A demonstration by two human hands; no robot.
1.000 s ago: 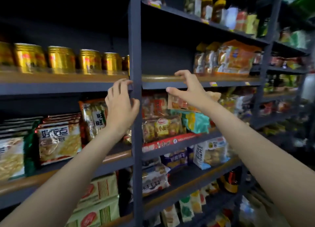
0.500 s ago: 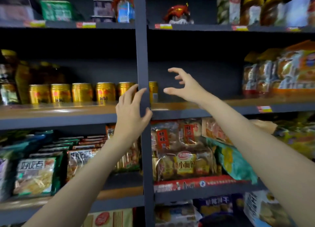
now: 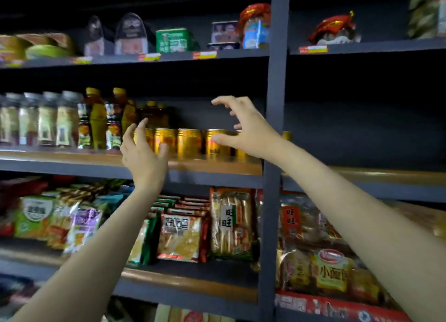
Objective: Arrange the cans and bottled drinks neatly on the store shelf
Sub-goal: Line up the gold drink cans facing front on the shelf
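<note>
**Head view: hands at the gold can row**

Both hands had moved left of the upright post (image 3: 275,128). The left hand (image 3: 142,152) and right hand (image 3: 246,128), fingers spread and empty, framed the gold cans (image 3: 189,143) on the wooden shelf (image 3: 72,156). A rice cracker pack (image 3: 231,222) below read "旺旺".
</note>
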